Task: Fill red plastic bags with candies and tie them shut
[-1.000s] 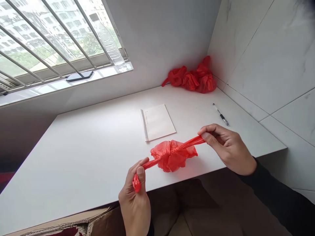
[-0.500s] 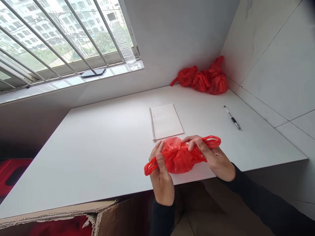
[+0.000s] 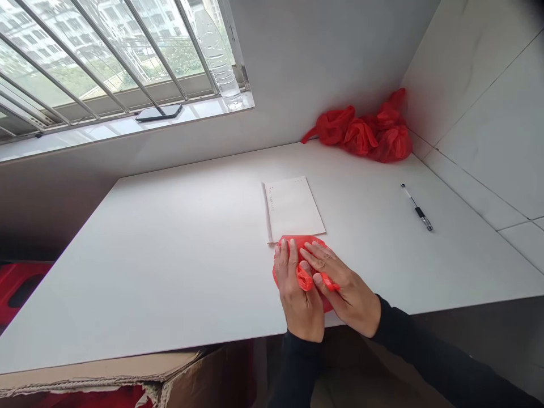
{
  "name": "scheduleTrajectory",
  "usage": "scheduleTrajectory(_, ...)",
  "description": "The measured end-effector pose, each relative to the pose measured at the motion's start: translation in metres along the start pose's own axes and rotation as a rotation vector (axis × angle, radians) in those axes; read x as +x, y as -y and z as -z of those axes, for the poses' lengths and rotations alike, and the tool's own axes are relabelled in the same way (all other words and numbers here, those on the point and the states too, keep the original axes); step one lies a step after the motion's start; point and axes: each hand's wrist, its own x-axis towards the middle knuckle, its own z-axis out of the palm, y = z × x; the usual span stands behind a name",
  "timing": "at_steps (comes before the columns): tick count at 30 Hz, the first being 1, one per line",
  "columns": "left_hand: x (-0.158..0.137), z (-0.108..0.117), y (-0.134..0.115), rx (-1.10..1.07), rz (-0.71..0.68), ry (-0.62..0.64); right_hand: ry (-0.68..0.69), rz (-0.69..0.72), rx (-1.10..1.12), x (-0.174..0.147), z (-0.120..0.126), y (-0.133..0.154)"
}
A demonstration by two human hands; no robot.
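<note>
Bag (image 3: 297, 242), one, crinkled red plastic, left hand (image 3: 300, 300) and right hand (image 3: 349, 290) clasping it, one rectangular paper notebook (image 3: 296, 207), one pen (image 3: 419, 212).

Flat wht surface (image 3: 191, 255): crumpled red plastic bags (image 3: 363, 136) far R corner, clear/blk pen (image 3: 420, 213) R, rect. wht paper pad (image 3: 295, 207) mid, red plastic bundle (image 3: 297, 241) nr front edge.

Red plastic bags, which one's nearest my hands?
The plastic bag under your left hand and right hand; the other bags lie heaped by the back wall.
</note>
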Motion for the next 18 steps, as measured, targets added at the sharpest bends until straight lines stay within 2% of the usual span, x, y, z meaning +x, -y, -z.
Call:
scheduleTrajectory(4, -0.003, -0.012, 0.017, 0.311, -0.132, -0.003, -0.035, 0.057, -0.190, -0.009, -0.012, -0.014)
scheduleTrajectory(11, -0.003, -0.009, 0.023, 0.479, -0.107, 0.141, 0.022, 0.057, -0.353, -0.009, -0.008, -0.018)
scheduleTrajectory(15, -0.002, -0.009, 0.027, 0.454, -0.090, 0.190, 0.030, 0.069, -0.401, -0.006, -0.011, -0.021)
scheduleTrajectory(18, 0.001, -0.003, 0.024, 0.235, -0.040, 0.223, 0.014, 0.066, -0.270, -0.008, -0.004, -0.016)
